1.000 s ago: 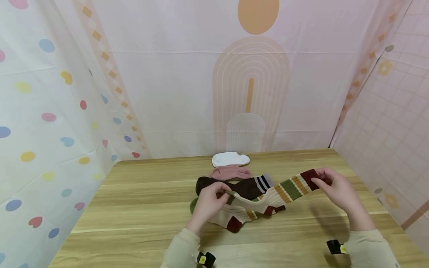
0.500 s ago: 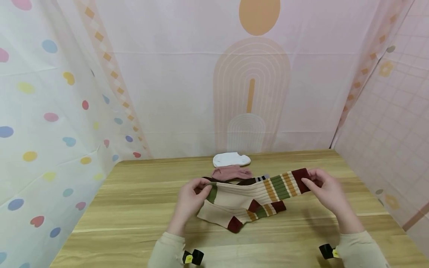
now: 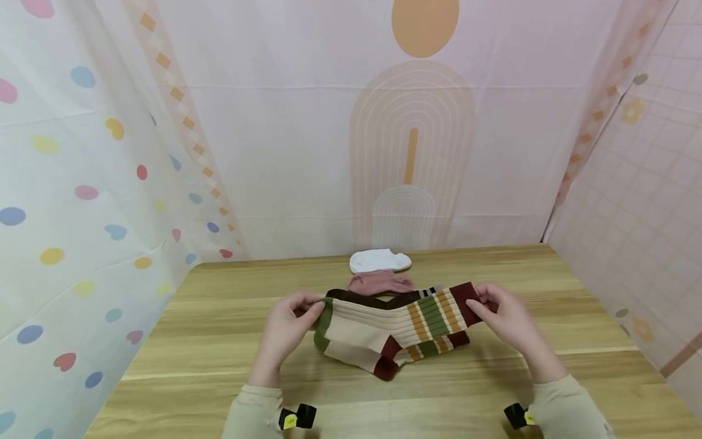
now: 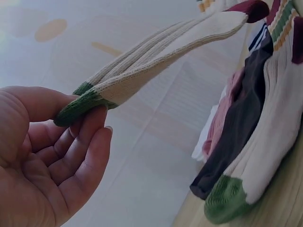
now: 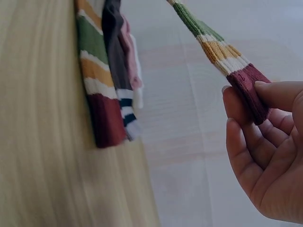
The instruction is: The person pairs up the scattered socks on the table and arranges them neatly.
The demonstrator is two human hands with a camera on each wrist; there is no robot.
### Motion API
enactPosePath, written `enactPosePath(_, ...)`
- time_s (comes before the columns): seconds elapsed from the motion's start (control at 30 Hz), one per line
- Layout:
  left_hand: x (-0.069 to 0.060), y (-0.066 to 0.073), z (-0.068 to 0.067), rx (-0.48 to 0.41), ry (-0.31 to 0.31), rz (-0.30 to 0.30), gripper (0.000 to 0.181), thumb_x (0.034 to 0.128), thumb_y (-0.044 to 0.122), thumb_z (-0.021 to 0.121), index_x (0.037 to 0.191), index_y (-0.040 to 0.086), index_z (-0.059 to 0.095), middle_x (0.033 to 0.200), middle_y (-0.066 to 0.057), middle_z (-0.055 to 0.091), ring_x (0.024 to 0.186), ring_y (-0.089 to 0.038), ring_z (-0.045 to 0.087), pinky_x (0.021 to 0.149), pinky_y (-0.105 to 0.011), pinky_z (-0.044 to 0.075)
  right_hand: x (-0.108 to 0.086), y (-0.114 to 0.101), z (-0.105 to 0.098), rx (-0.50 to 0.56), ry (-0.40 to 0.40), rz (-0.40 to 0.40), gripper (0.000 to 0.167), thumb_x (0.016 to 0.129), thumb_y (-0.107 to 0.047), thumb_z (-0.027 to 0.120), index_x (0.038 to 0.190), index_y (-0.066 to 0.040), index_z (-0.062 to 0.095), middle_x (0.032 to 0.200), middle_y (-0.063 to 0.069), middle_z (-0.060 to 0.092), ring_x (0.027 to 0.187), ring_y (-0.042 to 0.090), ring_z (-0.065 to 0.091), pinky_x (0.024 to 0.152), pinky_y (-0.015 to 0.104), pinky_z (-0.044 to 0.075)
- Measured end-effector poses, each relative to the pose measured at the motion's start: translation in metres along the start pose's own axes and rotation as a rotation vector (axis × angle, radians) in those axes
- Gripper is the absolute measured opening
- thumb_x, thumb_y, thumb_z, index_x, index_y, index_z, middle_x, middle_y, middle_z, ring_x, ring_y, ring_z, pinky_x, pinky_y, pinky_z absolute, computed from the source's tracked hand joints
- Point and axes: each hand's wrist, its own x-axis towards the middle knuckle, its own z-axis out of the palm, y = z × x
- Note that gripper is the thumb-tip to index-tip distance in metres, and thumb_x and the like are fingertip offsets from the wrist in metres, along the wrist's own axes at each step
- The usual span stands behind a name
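A cream striped sock with green toe and maroon heel and cuff is stretched between my hands above the table. My left hand pinches its green toe; in the left wrist view the thumb and forefinger clasp that toe. At the other end, my right hand pinches the maroon cuff. Below it on the table lies a matching striped sock, partly covered by the held one in the head view. Just behind is a dark brown sock with a grey striped cuff, also partly hidden.
Farther back on the wooden table lie a pink sock and a white low-cut sock, in a row. Patterned curtains hang behind the table and at both sides.
Both hands have moved left with the held sock. It was slack and twisted a second ago; now it is spread flatter and lies lined up over the matching sock in the head view.
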Motion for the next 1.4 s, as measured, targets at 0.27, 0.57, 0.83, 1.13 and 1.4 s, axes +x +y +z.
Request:
enactPosePath(0.27, 0.001, -0.01, -0.007, 0.077, -0.068, -0.067, 0.005, 0.091, 0.005, 0.07, 0.089, 0.001, 0.071, 0.073, -0.003, 0.063, 0.064, -0.013, 0.059, 0.058, -0.029, 0.056, -0.004, 0.001, 0.009, -0.001, -0.039, -0.041, 0.008, 0.091, -0.005, 0.07, 0.096, -0.003, 0.064, 0.081, 0.0, 0.06, 0.066, 0.007, 0.055, 0.058, 0.025, 0.047)
enactPosePath(0.57, 0.003, -0.029, -0.008, 0.106, -0.167, -0.125, 0.008, 0.0913, 0.003, 0.067, 0.084, 0.0, 0.067, 0.069, -0.002, 0.061, 0.058, -0.016, 0.059, 0.056, -0.032, 0.057, -0.004, 0.007, 0.016, 0.01, -0.114, -0.044, 0.007, 0.091, -0.004, 0.07, 0.093, -0.003, 0.064, 0.078, -0.001, 0.058, 0.066, 0.006, 0.053, 0.058, 0.025, 0.048)
enactPosePath(0.83, 0.007, -0.049, -0.007, 0.107, -0.228, -0.122, 0.01, 0.0928, 0.003, 0.066, 0.084, -0.002, 0.067, 0.068, -0.003, 0.062, 0.058, -0.017, 0.06, 0.054, -0.035, 0.055, 0.0, 0.016, 0.022, 0.083, -0.223, 0.069, 0.01, 0.094, -0.004, 0.067, 0.096, 0.001, 0.059, 0.078, 0.005, 0.057, 0.063, 0.015, 0.06, 0.054, 0.028, 0.057)
enactPosePath(1.13, 0.008, -0.064, 0.0, 0.194, -0.224, -0.134, 0.008, 0.0903, 0.003, 0.069, 0.082, 0.001, 0.068, 0.063, 0.001, 0.057, 0.052, -0.013, 0.054, 0.048, -0.026, 0.045, 0.004, 0.031, 0.027, -0.098, -0.264, 0.003, 0.007, 0.092, -0.009, 0.069, 0.092, -0.005, 0.064, 0.075, -0.004, 0.058, 0.067, 0.01, 0.051, 0.059, 0.027, 0.045)
enactPosePath(1.4, 0.006, -0.069, 0.008, 0.297, -0.184, -0.147, 0.007, 0.0891, 0.005, 0.072, 0.083, 0.005, 0.067, 0.069, 0.0, 0.06, 0.055, -0.015, 0.057, 0.051, -0.029, 0.047, 0.007, 0.035, 0.029, -0.126, -0.286, -0.024, 0.007, 0.091, -0.009, 0.069, 0.093, -0.005, 0.064, 0.078, -0.004, 0.06, 0.073, 0.011, 0.054, 0.065, 0.031, 0.047)
